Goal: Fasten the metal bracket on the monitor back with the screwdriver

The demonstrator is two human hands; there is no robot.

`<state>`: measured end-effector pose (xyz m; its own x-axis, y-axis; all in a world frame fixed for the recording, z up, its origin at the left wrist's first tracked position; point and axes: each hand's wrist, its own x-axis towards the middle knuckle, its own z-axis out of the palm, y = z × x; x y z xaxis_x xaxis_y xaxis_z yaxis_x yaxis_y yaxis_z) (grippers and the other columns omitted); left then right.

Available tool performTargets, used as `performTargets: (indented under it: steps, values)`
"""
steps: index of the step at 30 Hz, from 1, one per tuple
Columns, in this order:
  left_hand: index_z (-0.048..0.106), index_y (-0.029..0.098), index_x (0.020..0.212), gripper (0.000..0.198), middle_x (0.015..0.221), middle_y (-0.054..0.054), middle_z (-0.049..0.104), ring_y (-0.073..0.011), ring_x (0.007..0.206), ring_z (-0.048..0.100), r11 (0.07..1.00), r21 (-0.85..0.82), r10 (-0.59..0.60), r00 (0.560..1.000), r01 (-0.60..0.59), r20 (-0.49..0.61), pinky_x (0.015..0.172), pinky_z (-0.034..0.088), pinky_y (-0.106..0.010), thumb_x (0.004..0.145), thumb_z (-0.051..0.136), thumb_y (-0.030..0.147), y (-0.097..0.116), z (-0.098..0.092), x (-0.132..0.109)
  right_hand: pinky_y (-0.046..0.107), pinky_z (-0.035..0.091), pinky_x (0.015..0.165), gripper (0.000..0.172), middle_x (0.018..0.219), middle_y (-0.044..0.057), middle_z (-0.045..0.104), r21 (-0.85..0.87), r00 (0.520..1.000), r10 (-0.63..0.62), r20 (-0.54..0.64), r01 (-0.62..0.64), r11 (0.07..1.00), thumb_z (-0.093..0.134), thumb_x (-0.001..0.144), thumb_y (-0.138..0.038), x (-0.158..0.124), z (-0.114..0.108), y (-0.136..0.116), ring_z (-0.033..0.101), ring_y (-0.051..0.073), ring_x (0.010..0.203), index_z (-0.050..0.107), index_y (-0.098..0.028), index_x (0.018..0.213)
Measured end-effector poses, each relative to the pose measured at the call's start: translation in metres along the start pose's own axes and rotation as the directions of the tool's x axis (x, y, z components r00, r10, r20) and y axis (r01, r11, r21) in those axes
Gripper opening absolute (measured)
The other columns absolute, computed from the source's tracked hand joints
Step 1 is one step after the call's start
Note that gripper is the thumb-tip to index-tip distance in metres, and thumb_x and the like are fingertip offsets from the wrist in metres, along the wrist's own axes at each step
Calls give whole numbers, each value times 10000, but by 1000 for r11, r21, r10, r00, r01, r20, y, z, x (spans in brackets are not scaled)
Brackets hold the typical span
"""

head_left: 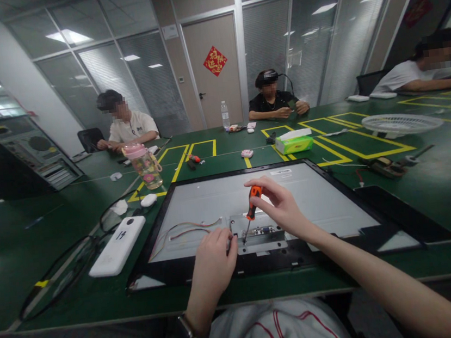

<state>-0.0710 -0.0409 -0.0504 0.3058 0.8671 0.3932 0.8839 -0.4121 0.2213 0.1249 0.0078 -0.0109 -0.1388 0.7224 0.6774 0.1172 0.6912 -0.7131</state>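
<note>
An orange and black screwdriver [254, 198] is pinched by the handle in my right hand [279, 203]. Its shaft slants down to the metal bracket [255, 246] at the near middle of a monitor panel [188, 201], which lies back side up with a black frame. A small circuit board [262, 231] sits at the bracket, close to the screwdriver tip. My left hand [217, 252], fingers bent together, rests at the bracket's left end. What lies under those fingertips is hidden. Thin cables [194, 230] spread over the panel left of the bracket.
Left of the panel lie a white power bank [119, 247], a black cable [57, 274] and a pink-lidded bottle [145, 168]. On the right are a dark flat slab [403, 213] and a power tool [387, 165]. Green tissues [294, 143] stand beyond. Several people sit across the table.
</note>
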Motion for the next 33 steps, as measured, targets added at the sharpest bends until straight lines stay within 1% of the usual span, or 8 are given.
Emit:
performTargets:
  steps: [2, 5, 8, 14, 17, 20, 25, 33]
  values:
    - [565, 194, 793, 175, 780, -23, 622, -181, 721, 586, 1000, 0, 3, 1000, -3, -2, 674, 421, -296, 931, 460, 209, 0, 0, 0, 385, 488, 867, 280, 1012, 58, 626, -2, 1000, 2, 17, -2, 1000, 594, 902, -315, 0, -1, -2, 585, 205, 917, 651, -278, 1174]
    - [565, 196, 792, 172, 777, -23, 622, -187, 728, 588, 1000, 7, 3, 1000, -3, 3, 673, 419, -300, 932, 466, 213, 0, 0, 0, 420, 471, 929, 362, 1122, 74, 641, 45, 997, 40, 71, -44, 998, 507, 947, -308, -2, -2, -5, 599, 219, 999, 572, -286, 1303]
    - [565, 195, 804, 164, 783, -24, 622, -194, 740, 588, 1000, 9, -2, 1000, 2, 13, 684, 420, -305, 935, 469, 217, 0, 0, 0, 419, 480, 927, 402, 1182, 77, 641, 94, 992, 65, 108, -75, 993, 459, 968, -299, -3, -2, -5, 618, 213, 1000, 513, -288, 1367]
    - [564, 192, 815, 165, 800, -27, 622, -199, 758, 589, 1000, -4, -10, 1000, 10, 29, 696, 423, -310, 943, 462, 215, 0, -1, 0, 393, 472, 894, 355, 1066, 55, 630, -12, 999, -3, 44, 3, 1000, 589, 909, -286, -2, 1, 1, 587, 207, 947, 598, -295, 1264]
    - [563, 194, 819, 163, 805, -26, 621, -200, 763, 589, 1000, -8, -18, 999, 18, 36, 701, 423, -311, 945, 462, 217, 1, -1, 0, 387, 472, 873, 324, 1036, 53, 619, -33, 999, -26, 33, 27, 999, 598, 905, -289, -1, 0, 0, 578, 206, 926, 622, -291, 1227]
    - [563, 194, 824, 154, 810, -26, 622, -200, 766, 588, 1000, -10, -23, 999, 24, 42, 704, 421, -311, 943, 468, 215, 1, -1, 0, 395, 465, 896, 333, 1047, 56, 625, -20, 998, -13, 68, 14, 1000, 526, 945, -285, -2, -2, -3, 588, 204, 947, 593, -292, 1271]
    - [562, 193, 813, 159, 800, -24, 621, -197, 754, 584, 1000, -9, -19, 999, 19, 41, 701, 422, -306, 941, 471, 215, 0, 0, 0, 397, 480, 917, 406, 1155, 76, 643, 58, 992, 1, 123, -8, 998, 461, 970, -256, -3, -3, -2, 616, 197, 1002, 495, -276, 1374]
    - [560, 195, 817, 143, 796, -19, 617, -197, 757, 586, 1000, -14, -8, 1000, 8, 27, 707, 421, -306, 937, 483, 210, -1, 1, 0, 360, 501, 846, 337, 1014, 58, 635, -22, 999, -50, 20, 51, 998, 614, 889, -247, -1, 2, 2, 602, 184, 893, 612, -254, 1225]
